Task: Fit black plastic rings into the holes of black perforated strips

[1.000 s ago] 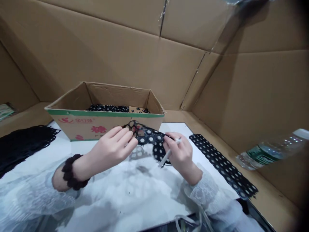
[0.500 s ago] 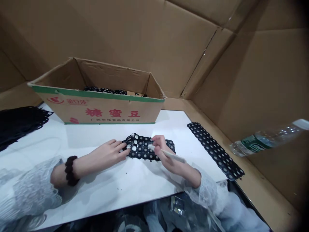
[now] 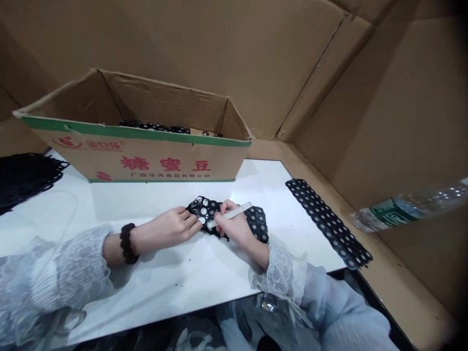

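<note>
A black perforated sheet (image 3: 259, 222) with rows of round cells lies on the white table under both my hands. Near its left end several cells show white through them, while those on the right look grey. My left hand (image 3: 181, 224) has its fingers bent and pressed together on the sheet's left edge, gripping it. In my right hand (image 3: 232, 222) is a slim white stick-like tool (image 3: 239, 210), held like a pen. Its lower tip touches the sheet close to my left fingertips; its other end points up to the right.
Behind the sheet stands an open cardboard box (image 3: 168, 157) with similar black pieces inside. A black stringy bundle (image 3: 29, 178) lies at the left. To the right are another black sheet (image 3: 325, 219) and a plastic bottle (image 3: 398, 209) by the cardboard wall (image 3: 402, 122).
My right hand has moved left along the sheet, and the stick has swung so its outer end points up to the right. My left fingers have closed in on the sheet's edge.
</note>
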Demonstrator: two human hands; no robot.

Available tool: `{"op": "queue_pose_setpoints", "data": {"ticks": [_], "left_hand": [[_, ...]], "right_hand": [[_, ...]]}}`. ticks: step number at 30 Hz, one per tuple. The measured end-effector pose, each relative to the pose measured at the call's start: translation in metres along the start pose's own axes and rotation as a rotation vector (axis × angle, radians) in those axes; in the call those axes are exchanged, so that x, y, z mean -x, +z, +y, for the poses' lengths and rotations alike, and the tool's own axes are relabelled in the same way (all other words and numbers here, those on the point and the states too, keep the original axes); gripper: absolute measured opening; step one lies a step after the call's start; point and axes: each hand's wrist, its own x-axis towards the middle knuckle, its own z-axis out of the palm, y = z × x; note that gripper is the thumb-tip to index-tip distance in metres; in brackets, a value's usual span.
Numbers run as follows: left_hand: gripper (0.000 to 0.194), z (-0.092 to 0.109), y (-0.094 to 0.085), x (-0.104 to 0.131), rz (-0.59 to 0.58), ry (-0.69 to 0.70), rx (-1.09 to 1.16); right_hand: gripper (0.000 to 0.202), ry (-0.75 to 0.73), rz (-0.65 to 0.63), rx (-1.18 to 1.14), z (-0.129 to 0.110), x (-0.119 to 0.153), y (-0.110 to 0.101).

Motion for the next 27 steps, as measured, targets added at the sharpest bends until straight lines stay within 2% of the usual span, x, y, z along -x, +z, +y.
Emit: {"op": "queue_pose_setpoints", "data": {"ticks": [4, 12, 15, 19, 21, 23, 24, 27], "left_hand": [[0.021, 0.002, 0.001, 0.001, 0.02, 0.028, -0.053], [0.019, 0.001, 0.001, 0.0, 0.0, 0.069, -0.146], [0.021, 0.002, 0.004, -0.001, 0.034, 0.059, -0.133], [0.024, 0.004, 0.008, -0.005, 0.142, -0.092, -0.071], [0.023, 0.006, 0.008, -0.007, 0.141, -0.178, -0.044], [0.014, 0.006, 0.008, -0.007, 0.117, -0.235, -0.027], [0.008, 0.006, 0.007, -0.006, 0.111, -0.234, -0.019], [0.016, 0.003, 0.007, -0.003, 0.12, -0.112, -0.006]], "right_hand": [[0.015, 0.053, 0.016, -0.023, -0.004, 0.0, 0.004], [0.013, 0.02, 0.085, -0.02, 0.002, -0.001, 0.013], [0.012, -0.105, 0.116, 0.105, 0.008, -0.001, 0.017], [0.013, -0.273, 0.091, 0.323, 0.011, 0.0, 0.018], [0.014, -0.284, 0.077, 0.324, 0.011, 0.0, 0.017], [0.014, -0.286, 0.077, 0.295, 0.009, 0.001, 0.016], [0.014, -0.285, 0.072, 0.271, 0.009, 0.001, 0.015], [0.015, -0.273, 0.058, 0.19, 0.008, 0.0, 0.015]]}}
